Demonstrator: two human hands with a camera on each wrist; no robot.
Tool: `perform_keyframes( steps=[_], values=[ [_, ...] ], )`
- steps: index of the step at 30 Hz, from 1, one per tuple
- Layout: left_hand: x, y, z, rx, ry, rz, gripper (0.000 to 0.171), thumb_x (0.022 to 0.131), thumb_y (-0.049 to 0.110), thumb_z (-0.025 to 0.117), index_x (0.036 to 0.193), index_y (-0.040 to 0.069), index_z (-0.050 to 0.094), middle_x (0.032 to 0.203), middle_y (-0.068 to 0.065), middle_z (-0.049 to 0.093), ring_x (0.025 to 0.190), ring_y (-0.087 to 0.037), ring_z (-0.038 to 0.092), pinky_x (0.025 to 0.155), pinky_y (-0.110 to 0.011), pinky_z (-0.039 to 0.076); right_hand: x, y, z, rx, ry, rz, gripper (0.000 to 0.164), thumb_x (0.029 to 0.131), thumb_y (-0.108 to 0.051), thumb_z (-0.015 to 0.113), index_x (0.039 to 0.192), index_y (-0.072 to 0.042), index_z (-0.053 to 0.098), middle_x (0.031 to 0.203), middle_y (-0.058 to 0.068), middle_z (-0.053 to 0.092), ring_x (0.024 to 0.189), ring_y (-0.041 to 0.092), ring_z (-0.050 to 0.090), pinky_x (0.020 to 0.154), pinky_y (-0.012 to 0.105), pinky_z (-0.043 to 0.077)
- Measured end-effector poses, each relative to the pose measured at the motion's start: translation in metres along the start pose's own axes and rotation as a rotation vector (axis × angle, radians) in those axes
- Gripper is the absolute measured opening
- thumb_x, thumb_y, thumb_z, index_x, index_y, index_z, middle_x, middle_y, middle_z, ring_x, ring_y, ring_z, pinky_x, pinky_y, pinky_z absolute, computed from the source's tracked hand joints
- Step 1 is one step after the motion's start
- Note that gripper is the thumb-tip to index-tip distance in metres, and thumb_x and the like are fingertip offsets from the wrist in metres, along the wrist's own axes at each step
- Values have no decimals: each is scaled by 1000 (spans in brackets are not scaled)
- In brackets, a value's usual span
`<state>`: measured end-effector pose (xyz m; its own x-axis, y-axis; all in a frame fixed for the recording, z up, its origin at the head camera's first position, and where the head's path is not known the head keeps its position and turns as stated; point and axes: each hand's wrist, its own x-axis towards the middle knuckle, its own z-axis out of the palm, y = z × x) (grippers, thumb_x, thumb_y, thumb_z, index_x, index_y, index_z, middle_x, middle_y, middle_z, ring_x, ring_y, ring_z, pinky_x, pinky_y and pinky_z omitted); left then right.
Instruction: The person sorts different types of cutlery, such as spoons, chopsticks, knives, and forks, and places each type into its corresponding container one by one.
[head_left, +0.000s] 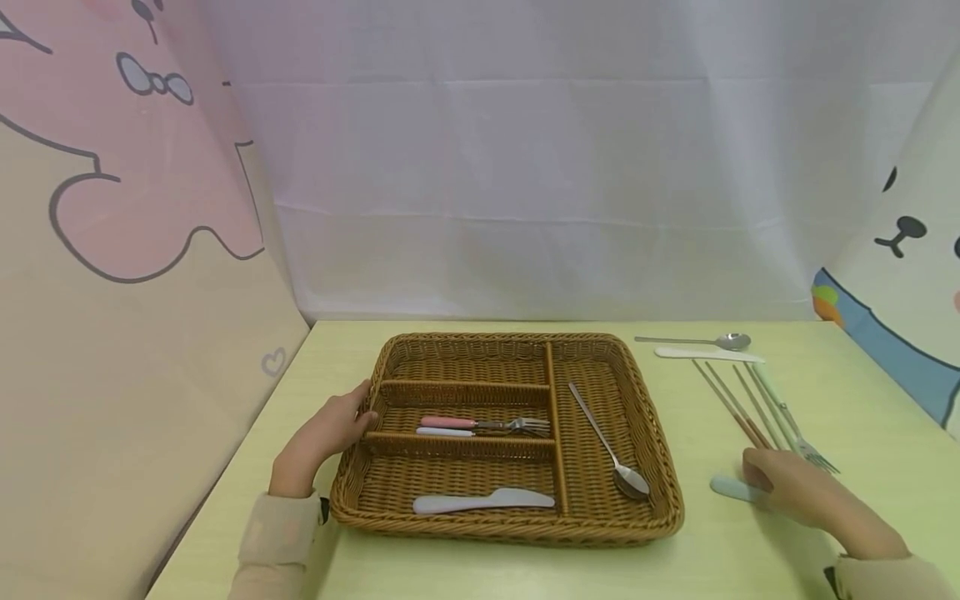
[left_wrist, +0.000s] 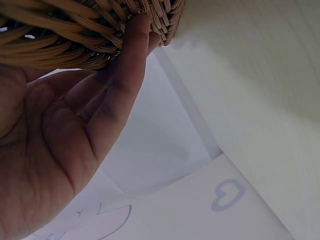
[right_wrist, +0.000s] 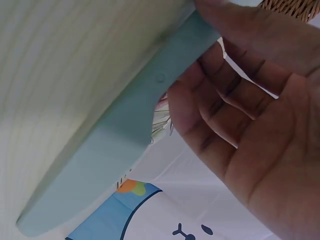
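A brown wicker cutlery basket with divided compartments sits in the middle of the table. My left hand grips its left rim; in the left wrist view the fingers lie along the woven side. My right hand, right of the basket, pinches a pale blue-green knife just at the tabletop. Inside the basket, a pink-handled fork and a piece with a white handle share the middle left compartment. A white knife lies in the front one, a metal spoon in the right one.
Right of the basket, a spoon and a white knife lie at the back. Chopsticks and a green-handled fork lie just beyond my right hand. Printed cloth hangs around the table.
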<state>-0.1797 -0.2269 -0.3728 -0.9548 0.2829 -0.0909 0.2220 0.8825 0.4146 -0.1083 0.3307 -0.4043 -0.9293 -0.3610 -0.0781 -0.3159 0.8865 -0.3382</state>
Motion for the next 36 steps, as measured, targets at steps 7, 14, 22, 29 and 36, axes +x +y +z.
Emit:
perform_keyframes(
  steps=[7,14,22,29,36],
  values=[
    [1,-1,0,6,-1,-5,60,93,10,48,139,-13,18,60,-5,48,42,-11,33,68,-42,42,-1,-1,0,-1,-3,-15,31,71,6,64,69,-13,40,60,-5,38,55,6,34,50,26,32],
    [0,0,0,3,6,0,59,93,10,48,139,-13,18,52,-3,45,40,-10,29,65,-40,42,3,0,-1,-60,48,-61,30,73,9,61,73,-16,45,63,-5,47,55,7,37,49,28,36],
    [-1,0,1,-1,15,8,59,93,9,49,138,-13,18,49,-2,43,40,-10,28,62,-38,42,10,-9,-10,-105,112,-21,21,74,6,61,77,-12,52,69,3,60,57,14,51,48,34,46],
    [0,0,0,7,12,12,59,93,9,49,138,-14,19,55,-4,46,42,-11,32,66,-41,42,16,-24,-19,-120,136,28,15,76,3,62,81,-8,54,68,0,57,56,11,44,46,30,40],
    [0,-1,1,9,14,16,59,93,9,49,138,-14,19,55,-3,46,41,-11,31,66,-41,42,23,-42,-24,-162,222,-19,20,73,5,65,80,-9,53,68,1,58,55,11,44,44,30,40]
  ],
)
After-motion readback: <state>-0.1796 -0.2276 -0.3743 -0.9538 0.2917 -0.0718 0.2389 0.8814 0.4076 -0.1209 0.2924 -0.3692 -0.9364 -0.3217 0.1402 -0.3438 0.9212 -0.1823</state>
